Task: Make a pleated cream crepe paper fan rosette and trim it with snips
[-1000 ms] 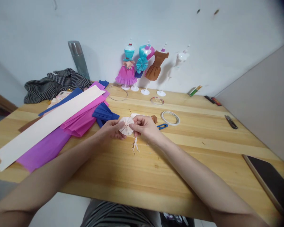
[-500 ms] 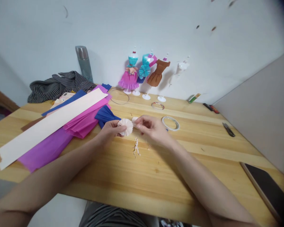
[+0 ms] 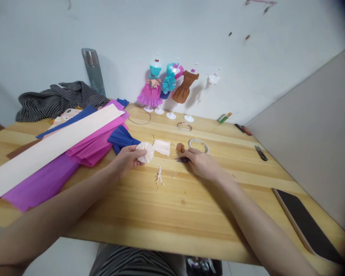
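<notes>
My left hand point(image 3: 129, 158) pinches a round pleated rosette point(image 3: 145, 152) of pale pink crepe paper between thumb and fingers, just above the table. Beside it, to the right, lies a flat pale pink piece of paper point(image 3: 161, 147). My right hand point(image 3: 199, 163) rests low over the table with its fingers closed on what looks like a pair of dark scissors point(image 3: 183, 159), partly hidden by the fingers. A small brown scrap point(image 3: 179, 147) sits just beyond them. Thin pale paper shreds point(image 3: 159, 176) lie in front of the rosette.
Long crepe paper strips point(image 3: 57, 145) overlap on the left, with a gathered blue piece point(image 3: 122, 138). A tape roll point(image 3: 199, 145) lies past my right hand. Small dress forms point(image 3: 169, 86) and a grey bottle point(image 3: 94, 73) stand at the wall. A phone point(image 3: 306, 226) lies right.
My right hand has moved away from the rosette toward the right and down to the dark scissors. The pale pink piece now lies uncovered on the table. The view has shifted slightly.
</notes>
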The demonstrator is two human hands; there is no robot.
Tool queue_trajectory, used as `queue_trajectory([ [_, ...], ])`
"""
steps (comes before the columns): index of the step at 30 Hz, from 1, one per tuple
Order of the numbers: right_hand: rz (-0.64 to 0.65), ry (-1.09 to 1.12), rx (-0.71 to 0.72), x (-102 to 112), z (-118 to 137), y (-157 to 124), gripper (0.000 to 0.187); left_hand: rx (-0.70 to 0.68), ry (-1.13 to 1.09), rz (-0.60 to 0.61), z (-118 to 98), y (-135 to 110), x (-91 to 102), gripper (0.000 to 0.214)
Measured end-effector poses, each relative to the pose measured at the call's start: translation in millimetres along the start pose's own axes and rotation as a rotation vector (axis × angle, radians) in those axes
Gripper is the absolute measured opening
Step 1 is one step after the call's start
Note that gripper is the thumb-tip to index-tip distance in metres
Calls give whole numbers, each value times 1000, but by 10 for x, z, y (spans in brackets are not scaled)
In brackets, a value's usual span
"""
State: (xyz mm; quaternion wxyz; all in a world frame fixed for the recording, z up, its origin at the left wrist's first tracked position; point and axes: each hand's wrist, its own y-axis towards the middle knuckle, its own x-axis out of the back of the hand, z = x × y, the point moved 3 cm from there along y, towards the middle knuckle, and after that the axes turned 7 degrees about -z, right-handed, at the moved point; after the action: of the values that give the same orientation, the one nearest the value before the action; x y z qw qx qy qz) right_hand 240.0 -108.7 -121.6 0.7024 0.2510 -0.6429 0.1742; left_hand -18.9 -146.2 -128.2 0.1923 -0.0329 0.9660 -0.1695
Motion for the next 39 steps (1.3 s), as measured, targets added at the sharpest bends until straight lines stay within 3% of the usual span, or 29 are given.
queue_trajectory([
  [6,-14,35,-4,21,81,-90,46,24,-60,-29,9,-164,-110,26],
  [12,-67,46,-79,-47,132,-147,37,85,-13,55,118,-327,-213,27],
  [15,-130,236,-138,-42,146,-157,24,85,-21,55,128,-312,-199,25],
  [20,-237,560,-224,2,264,-158,5,41,-84,-50,25,-238,-120,24],
  [23,-293,547,-260,-8,270,-91,19,18,-96,-56,-22,-234,-95,24],
  [27,-381,519,-331,-16,95,117,20,20,-91,-45,-24,-249,-93,24],
  [33,-295,481,-389,-99,-124,455,31,48,-86,-53,-4,-244,-93,23],
  [39,-238,559,-355,-143,-154,404,27,42,-105,-48,-25,-248,-80,22],
])
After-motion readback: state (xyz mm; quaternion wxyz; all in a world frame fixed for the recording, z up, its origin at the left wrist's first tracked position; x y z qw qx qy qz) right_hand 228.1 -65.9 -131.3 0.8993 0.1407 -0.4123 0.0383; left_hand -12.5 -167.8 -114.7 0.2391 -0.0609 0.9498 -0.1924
